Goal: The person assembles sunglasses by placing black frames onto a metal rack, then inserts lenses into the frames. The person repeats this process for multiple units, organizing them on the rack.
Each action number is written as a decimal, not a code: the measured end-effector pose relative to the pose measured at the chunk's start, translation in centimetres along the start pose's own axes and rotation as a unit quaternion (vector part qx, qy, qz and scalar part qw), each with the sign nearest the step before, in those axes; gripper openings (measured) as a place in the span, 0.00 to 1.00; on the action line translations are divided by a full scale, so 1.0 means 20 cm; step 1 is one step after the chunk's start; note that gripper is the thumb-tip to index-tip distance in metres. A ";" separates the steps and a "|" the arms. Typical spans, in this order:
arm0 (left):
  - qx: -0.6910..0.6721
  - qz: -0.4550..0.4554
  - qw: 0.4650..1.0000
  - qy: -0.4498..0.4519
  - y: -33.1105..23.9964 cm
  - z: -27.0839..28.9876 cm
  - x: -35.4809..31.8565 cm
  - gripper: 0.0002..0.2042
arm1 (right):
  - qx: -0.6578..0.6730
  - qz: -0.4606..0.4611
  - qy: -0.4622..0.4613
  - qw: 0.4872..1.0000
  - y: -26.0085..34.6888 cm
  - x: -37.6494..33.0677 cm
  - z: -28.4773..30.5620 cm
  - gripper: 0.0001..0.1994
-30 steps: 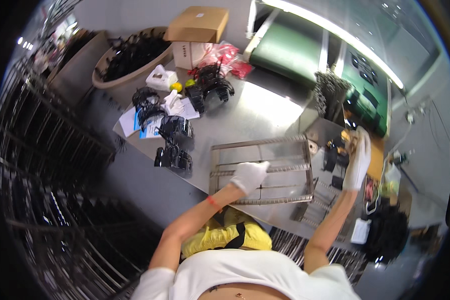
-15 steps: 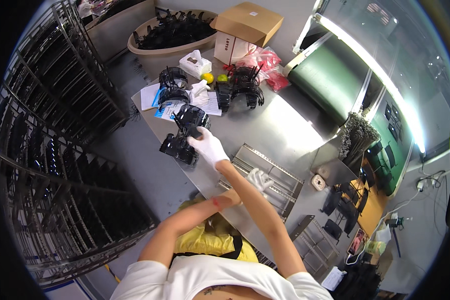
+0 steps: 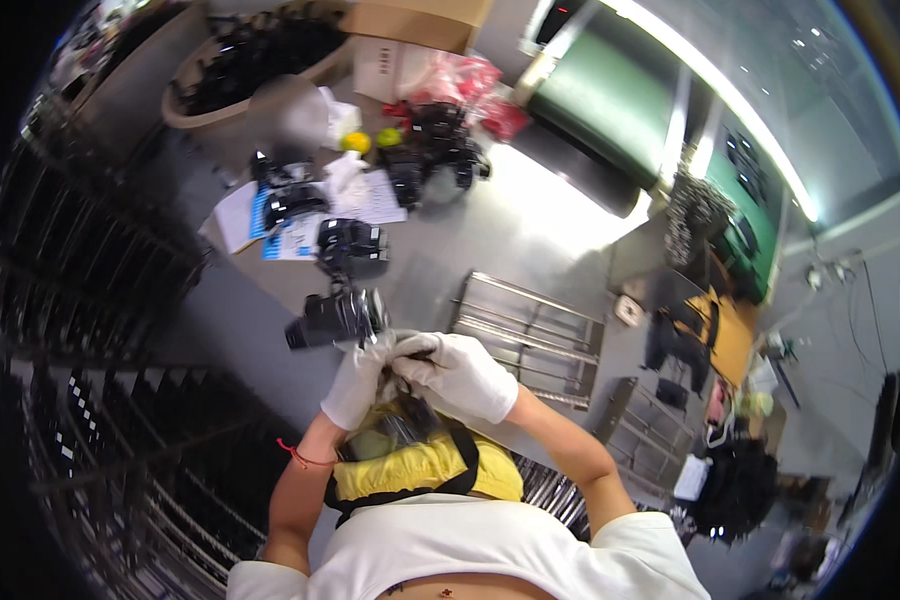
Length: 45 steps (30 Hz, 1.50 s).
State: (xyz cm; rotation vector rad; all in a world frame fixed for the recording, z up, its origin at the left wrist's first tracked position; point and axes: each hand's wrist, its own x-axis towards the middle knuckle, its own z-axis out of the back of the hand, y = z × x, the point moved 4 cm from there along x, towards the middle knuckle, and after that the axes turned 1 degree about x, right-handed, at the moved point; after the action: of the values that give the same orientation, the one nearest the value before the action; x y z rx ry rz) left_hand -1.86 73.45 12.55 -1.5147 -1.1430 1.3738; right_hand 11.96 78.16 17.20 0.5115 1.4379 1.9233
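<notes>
Near the lower centre, the left hand (image 3: 360,387) and right hand (image 3: 458,376), crossed a moment ago, now meet, pinching a blurred dark piece (image 3: 406,426) beside the metal rack (image 3: 526,338); handling now seems two-handed.

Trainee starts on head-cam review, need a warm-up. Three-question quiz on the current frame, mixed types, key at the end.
1. Multiple choice: where is the red band worn?
a) right wrist
b) left wrist
c) both wrists

2. True or false: the larger metal frame on the table lies to the left of the left hand.

3. Fill in: of two small round items side by side, the right-hand item is green and the left-hand item is ____.

Key: 1. b; 2. false, it lies to the right; 3. yellow.
</notes>
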 end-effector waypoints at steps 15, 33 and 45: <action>-0.062 -0.185 0.978 -0.073 0.07 -0.14 0.18 0.21 | 0.234 -0.263 -0.439 0.827 -1.10 -0.20 0.51 0.17; 0.051 -0.050 0.996 -0.059 0.07 -0.22 0.29 0.11 | -0.326 -0.342 -0.343 0.812 -1.05 0.07 0.59 0.18; -0.172 0.286 0.851 0.405 0.30 -0.61 0.34 0.20 | 0.055 -0.165 -0.086 0.981 -0.64 -0.23 0.80 0.15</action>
State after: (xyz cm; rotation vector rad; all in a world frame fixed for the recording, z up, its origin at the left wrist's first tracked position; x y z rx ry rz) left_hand 11.10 78.51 6.25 -2.5006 -0.4019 0.6855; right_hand 29.42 87.88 10.56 0.4469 1.4223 1.5087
